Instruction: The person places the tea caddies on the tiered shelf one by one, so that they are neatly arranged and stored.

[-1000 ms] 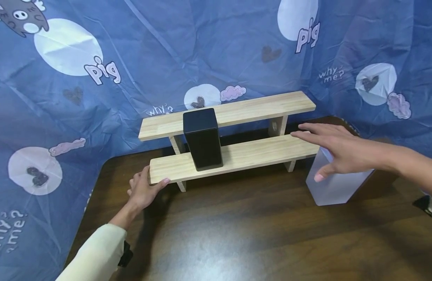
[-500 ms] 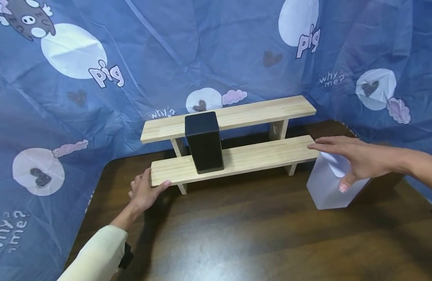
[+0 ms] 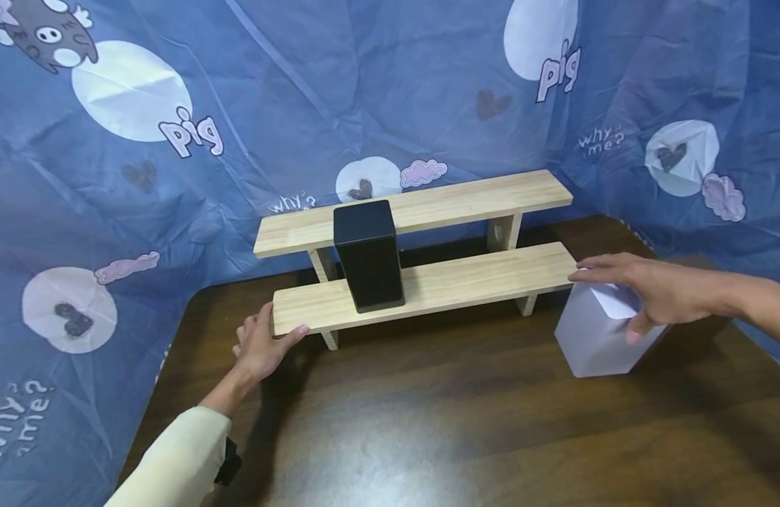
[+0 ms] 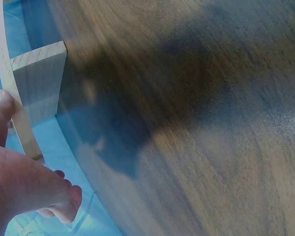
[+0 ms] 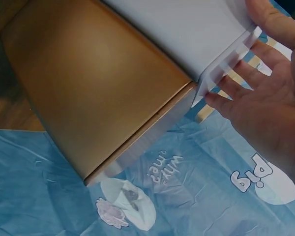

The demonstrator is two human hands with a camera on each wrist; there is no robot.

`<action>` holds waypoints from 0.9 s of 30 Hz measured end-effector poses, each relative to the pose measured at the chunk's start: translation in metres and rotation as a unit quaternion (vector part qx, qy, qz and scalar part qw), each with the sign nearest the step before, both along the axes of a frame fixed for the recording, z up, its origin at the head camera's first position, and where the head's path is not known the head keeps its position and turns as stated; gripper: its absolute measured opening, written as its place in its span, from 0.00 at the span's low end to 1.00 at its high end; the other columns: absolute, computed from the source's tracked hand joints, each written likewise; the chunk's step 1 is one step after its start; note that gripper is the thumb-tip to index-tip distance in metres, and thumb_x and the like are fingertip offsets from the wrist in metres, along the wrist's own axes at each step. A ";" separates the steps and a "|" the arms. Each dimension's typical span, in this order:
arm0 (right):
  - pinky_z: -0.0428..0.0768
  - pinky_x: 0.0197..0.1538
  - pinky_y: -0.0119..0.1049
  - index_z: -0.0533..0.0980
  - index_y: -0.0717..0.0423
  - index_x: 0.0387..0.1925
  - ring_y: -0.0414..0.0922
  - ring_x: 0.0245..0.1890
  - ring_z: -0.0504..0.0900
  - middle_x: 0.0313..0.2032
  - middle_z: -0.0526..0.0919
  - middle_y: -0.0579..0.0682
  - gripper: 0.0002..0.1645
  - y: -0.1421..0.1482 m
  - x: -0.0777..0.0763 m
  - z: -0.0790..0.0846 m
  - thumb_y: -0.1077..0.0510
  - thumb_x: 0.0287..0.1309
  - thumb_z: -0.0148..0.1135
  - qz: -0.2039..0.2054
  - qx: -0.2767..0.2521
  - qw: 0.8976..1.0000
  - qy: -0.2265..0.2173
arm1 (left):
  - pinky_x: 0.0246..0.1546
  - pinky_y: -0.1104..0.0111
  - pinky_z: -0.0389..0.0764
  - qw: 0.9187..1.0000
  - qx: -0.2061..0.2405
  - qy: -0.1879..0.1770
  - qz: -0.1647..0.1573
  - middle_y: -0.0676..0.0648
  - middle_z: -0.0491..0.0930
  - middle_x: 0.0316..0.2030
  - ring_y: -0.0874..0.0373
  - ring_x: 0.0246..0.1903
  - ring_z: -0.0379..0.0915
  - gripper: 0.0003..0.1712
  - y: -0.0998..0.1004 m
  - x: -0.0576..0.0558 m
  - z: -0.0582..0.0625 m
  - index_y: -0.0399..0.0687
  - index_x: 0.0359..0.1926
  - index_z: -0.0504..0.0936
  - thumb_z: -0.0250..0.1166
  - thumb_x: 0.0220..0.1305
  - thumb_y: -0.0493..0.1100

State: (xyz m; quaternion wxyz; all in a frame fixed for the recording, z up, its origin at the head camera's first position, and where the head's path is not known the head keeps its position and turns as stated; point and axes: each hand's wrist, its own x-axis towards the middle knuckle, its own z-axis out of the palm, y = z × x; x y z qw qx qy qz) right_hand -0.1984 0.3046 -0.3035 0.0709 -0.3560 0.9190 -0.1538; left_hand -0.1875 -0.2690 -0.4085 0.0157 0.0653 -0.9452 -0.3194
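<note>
A two-tier wooden shelf (image 3: 485, 274) stands at the back of the table. My left hand (image 3: 258, 348) grips the left end of its lower board, thumb on the front edge and fingers round the end. In the left wrist view the thumb presses the board (image 4: 17, 105) above a wooden leg (image 4: 39, 81). A black box (image 3: 371, 271) stands upright on the lower board, left of centre. To the right of the shelf, my right hand (image 3: 669, 287) spans a whitish box (image 3: 595, 341), thumb against its front face. In the right wrist view, the fingertips reach its far edge.
Close by the whitish box sits a glossy brown box (image 5: 103, 88), mostly behind my right hand and arm in the head view. A blue printed cloth (image 3: 428, 91) hangs behind the brown wooden table (image 3: 428, 408). The table's left edge runs beside my left arm.
My right hand has moved right and down from above the whitish box until its thumb meets the front face. The left hand keeps its hold on the board; the boxes stay put.
</note>
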 end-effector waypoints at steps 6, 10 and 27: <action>0.75 0.47 0.48 0.71 0.56 0.63 0.56 0.57 0.70 0.63 0.69 0.59 0.57 0.003 -0.001 -0.002 0.57 0.21 0.84 -0.002 0.012 1.000 0.017 | 0.49 0.42 0.52 1.000 -0.004 -0.002 -0.003 0.27 0.57 0.62 0.34 0.59 0.48 0.53 0.001 0.001 0.000 0.44 0.74 0.50 0.63 0.59 0.65; 0.75 0.47 0.47 0.72 0.54 0.62 0.55 0.57 0.71 0.62 0.70 0.58 0.56 0.004 -0.003 -0.001 0.55 0.21 0.84 0.005 0.015 0.999 0.028 | 0.50 0.42 0.52 1.000 -0.005 -0.007 -0.001 0.27 0.56 0.62 0.34 0.60 0.48 0.53 0.001 0.001 0.000 0.44 0.74 0.50 0.63 0.59 0.65; 0.73 0.46 0.49 0.77 0.52 0.58 0.57 0.54 0.74 0.60 0.74 0.58 0.55 0.001 -0.008 0.002 0.46 0.17 0.85 0.007 0.026 0.999 0.047 | 0.49 0.42 0.52 1.000 -0.005 -0.001 0.001 0.28 0.57 0.62 0.35 0.59 0.48 0.52 0.000 -0.002 0.000 0.45 0.73 0.51 0.63 0.60 0.64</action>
